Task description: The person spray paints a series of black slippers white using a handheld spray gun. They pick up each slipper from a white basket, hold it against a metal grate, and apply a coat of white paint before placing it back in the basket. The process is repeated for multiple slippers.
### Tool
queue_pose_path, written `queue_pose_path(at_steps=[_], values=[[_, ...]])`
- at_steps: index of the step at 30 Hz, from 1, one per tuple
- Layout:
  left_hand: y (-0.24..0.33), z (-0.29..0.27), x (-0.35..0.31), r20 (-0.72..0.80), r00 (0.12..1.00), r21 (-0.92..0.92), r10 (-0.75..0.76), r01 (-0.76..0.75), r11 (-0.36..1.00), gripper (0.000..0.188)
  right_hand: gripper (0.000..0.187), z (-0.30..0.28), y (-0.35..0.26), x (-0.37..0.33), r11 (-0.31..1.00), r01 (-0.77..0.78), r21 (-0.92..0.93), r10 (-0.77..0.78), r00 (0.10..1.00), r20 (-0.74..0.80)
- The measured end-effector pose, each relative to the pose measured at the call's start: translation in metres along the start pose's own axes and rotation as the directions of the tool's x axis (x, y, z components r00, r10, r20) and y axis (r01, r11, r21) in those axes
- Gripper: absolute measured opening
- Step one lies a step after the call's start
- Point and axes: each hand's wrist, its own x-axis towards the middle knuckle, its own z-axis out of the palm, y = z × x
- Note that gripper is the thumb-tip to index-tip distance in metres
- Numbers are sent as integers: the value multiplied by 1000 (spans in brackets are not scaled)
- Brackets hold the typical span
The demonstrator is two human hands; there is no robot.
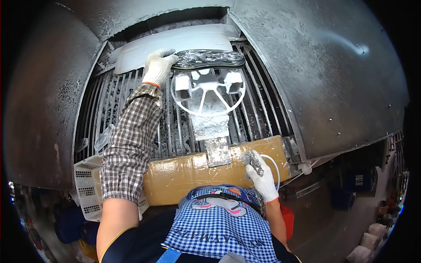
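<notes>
Dim, fisheye-warped, dark vignetted edges.

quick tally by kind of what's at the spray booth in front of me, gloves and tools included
White work gloves: 2, left hand and right hand
Dark shoe sole: 1
White wheel-shaped stand: 1
Spray gun: 1
White perforated basket: 1
Total: 6

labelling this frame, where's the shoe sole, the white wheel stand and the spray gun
shoe sole (208, 59), head view, middle of its glossy top
white wheel stand (207, 94), head view, hub
spray gun (253, 160), head view, metal body
</notes>
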Motion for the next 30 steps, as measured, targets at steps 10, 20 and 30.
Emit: queue_pose_path(at_steps=[10,20,30], values=[[-14,-3,-6,-34,999,50,17,-16,999,44,63,1,-5,2,1000,12,-8,-12,1000,19],[-56,-19,-72,-334,902,-387,-274,134,912,68,63,2,-47,29,958,287,-1,-286,957,-55],[-80,50,-187,402,879,-786,-256,474,396,30,63,56,-170,65,842,346,414,-420,902,103]])
